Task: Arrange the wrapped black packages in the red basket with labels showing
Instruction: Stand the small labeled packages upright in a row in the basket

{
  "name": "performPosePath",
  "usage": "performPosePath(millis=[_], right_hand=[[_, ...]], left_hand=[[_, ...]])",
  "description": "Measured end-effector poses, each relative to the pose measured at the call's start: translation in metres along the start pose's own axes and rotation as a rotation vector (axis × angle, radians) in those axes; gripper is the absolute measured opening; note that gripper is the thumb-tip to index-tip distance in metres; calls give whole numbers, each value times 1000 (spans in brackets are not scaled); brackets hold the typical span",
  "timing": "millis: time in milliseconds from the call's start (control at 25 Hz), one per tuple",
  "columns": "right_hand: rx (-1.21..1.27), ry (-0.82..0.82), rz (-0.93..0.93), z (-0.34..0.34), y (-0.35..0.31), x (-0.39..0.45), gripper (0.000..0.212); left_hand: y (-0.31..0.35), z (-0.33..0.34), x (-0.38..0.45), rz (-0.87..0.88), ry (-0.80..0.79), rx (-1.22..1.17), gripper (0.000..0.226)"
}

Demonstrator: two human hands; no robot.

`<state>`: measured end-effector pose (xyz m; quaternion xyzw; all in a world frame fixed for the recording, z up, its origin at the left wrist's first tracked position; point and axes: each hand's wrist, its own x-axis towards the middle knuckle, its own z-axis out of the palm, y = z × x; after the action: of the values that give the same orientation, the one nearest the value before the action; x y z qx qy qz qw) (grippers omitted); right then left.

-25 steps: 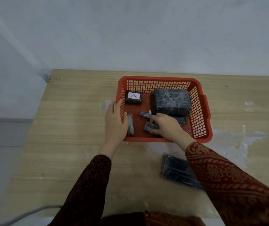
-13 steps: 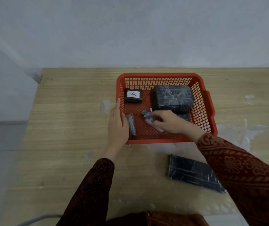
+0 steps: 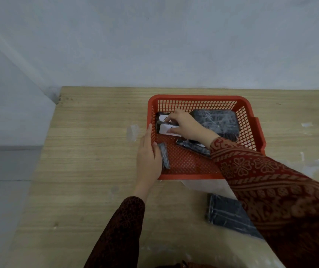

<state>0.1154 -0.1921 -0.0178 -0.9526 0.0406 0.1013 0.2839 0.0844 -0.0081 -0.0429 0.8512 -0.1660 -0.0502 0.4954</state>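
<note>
Red basket (image 3: 205, 98) sits on the desk (image 3: 89, 151). Right hand (image 3: 183, 124) in its far-left corner, fingers pinched on a small white-labelled package (image 3: 169, 130), seemingly above another labelled one (image 3: 161, 117). Left hand (image 3: 148, 157) flat against the basket's left wall, fingers extended. Large wrapped package (image 3: 217, 120) at far right inside. Another package (image 3: 226, 213) lies on the desk near the basket's front edge.

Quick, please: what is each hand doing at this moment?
Left hand: open, resting flat against the red basket left rim.
Right hand: closed on a small labelled package.
</note>
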Motion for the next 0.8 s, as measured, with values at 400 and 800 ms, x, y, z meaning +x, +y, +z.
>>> performPosePath(millis=[400,800], right_hand=[[-379,65,-45,31,3,-17,44],[-390,141,-183,46,-14,-48,32]], left_hand=[[2,1,-2,1,-5,0,54],[2,1,-2,-10,-8,7,55]])
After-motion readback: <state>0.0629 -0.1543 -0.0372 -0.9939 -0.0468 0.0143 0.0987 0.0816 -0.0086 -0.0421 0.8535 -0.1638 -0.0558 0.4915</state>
